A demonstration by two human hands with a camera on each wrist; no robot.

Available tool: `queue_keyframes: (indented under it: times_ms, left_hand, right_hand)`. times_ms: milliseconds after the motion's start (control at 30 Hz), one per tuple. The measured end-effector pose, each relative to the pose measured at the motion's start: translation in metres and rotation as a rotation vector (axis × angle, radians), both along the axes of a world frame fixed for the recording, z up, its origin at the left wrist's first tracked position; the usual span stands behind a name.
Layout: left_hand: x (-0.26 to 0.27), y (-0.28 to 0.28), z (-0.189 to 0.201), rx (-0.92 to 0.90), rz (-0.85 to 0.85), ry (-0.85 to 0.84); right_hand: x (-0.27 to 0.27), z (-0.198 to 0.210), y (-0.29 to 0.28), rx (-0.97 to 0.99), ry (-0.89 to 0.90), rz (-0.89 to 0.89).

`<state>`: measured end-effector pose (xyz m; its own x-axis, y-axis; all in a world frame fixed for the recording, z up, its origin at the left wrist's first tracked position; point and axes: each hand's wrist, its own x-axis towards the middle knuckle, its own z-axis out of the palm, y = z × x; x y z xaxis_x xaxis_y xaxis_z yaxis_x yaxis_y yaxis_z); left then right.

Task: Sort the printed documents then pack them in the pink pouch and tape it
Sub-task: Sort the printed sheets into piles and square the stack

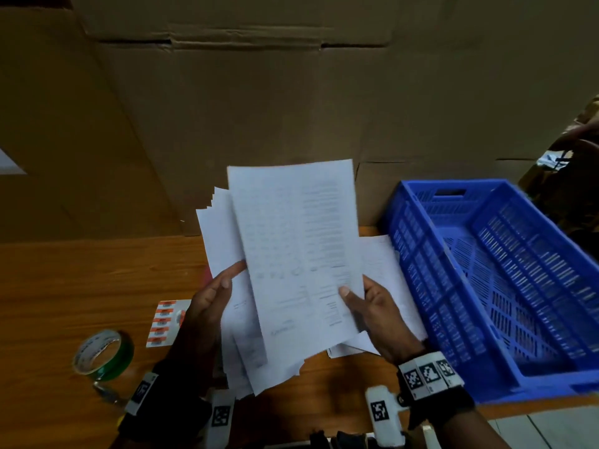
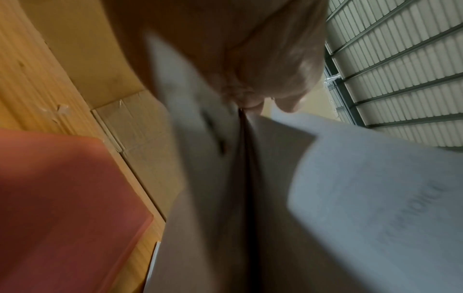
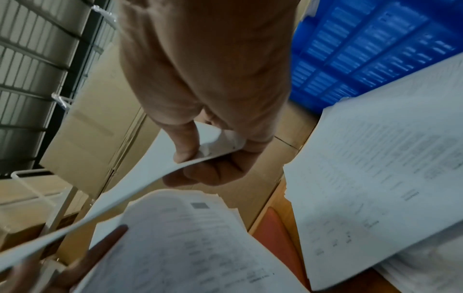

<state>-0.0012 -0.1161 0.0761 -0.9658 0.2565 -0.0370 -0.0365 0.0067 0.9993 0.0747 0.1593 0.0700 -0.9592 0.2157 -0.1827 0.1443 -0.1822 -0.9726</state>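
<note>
Left hand [image 1: 207, 303] grips one sheaf [image 1: 223, 234]; right hand [image 1: 372, 312] pinches one sheet [image 1: 298, 247].

Table: you have a wooden table [image 1: 81, 280] with an orange-brown grain, butted at its far edge against a wall of cardboard boxes [image 1: 259, 108].
Tape: your green-edged tape roll [image 1: 103, 356] lies on the left part, near the front edge.
Labels: a sheet of orange-and-white stickers [image 1: 163, 322] lies flat just right of the roll.
Crate: your blue slotted plastic crate [image 1: 421, 254] stands on the right end.
Loose papers: a pile of printed sheets [image 1: 385, 264] lies on the wood, touching the crate's left wall.
Pouch: the pink pouch [image 2: 62, 198] lies flat on the wood near the boxes.
</note>
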Motion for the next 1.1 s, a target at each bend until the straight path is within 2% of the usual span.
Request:
queue_keyframes:
  times_ms: [67, 133, 267, 333, 367, 433, 500, 600, 667, 867, 1100]
  left_hand:
    - [0.006, 0.002, 0.002, 0.054, 0.058, -0.080]
    - [0.010, 0.004, 0.002, 0.067, 0.052, -0.082]
    - [0.012, 0.002, 0.006, -0.055, 0.001, -0.033]
    - [0.010, -0.001, 0.003, -0.086, 0.013, -0.019]
    - [0.010, -0.002, 0.003, -0.096, 0.022, -0.016]
    - [0.009, -0.005, 0.003, -0.117, 0.030, -0.010]
    - [0.007, -0.007, 0.001, -0.124, 0.040, -0.016]
    - [0.005, -0.010, 0.000, -0.151, 0.065, -0.011]
    - [0.005, -0.011, 0.000, -0.166, 0.093, -0.007]
    - [0.003, -0.015, -0.001, -0.224, 0.124, 0.004]
    - [0.001, -0.017, -0.007, -0.286, 0.104, 0.014]
  right_hand:
    - [0.000, -0.005, -0.009, 0.036, -0.017, 0.036]
    - [-0.001, -0.010, -0.014, 0.051, -0.036, 0.069]
    - [-0.002, -0.019, -0.017, 0.059, -0.075, 0.177]
    - [-0.005, -0.024, -0.017, 0.082, -0.091, 0.139]
    - [-0.008, -0.029, -0.015, 0.146, -0.096, 0.078]
    - [-0.015, -0.050, 0.000, 0.408, -0.147, -0.087]
    - [-0.018, -0.075, 0.023, 0.687, -0.298, -0.206]
    - [-0.012, -0.106, 0.048, 0.980, -0.680, -0.193]
    - [-0.007, -0.113, 0.053, 1.076, -0.804, -0.147]
    - [-0.008, -0.123, 0.066, 0.897, -0.730, -0.378]
    - [0.002, -0.121, 0.083, 0.674, -0.622, -0.525]
